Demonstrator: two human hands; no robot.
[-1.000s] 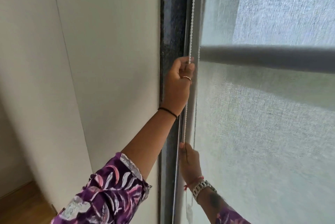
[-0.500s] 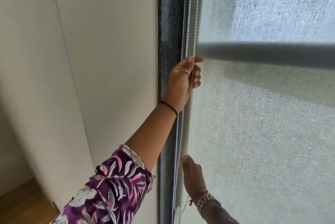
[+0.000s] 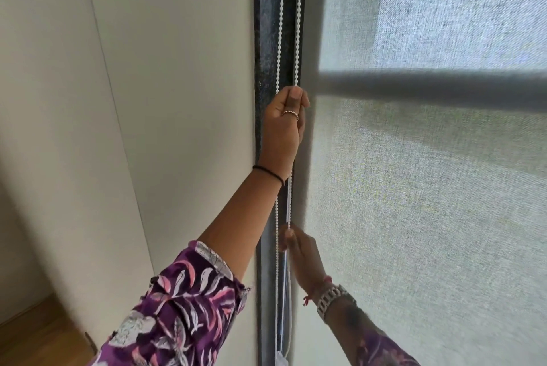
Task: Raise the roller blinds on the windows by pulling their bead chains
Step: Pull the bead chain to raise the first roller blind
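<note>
A pale grey woven roller blind [image 3: 429, 202] covers the window on the right; a dark horizontal bar of the window frame shows through it. Two strands of white bead chain [image 3: 280, 25] hang along the dark window frame [image 3: 265, 39]. My left hand [image 3: 284, 128], with a ring and a black wristband, is raised and closed on the right strand at bar height. My right hand [image 3: 302, 256], wearing a metal watch, is lower and pinches the same strand below my left wrist.
A plain cream wall [image 3: 148, 99] fills the left side. A strip of wooden floor [image 3: 35, 336] shows at the bottom left. The chain's lower loop hangs down near a white fitting [image 3: 281, 361] at the bottom edge.
My left hand, which had its fingers loosened half a second ago, has closed again on the chain. My right hand has come up a little along the strand.
</note>
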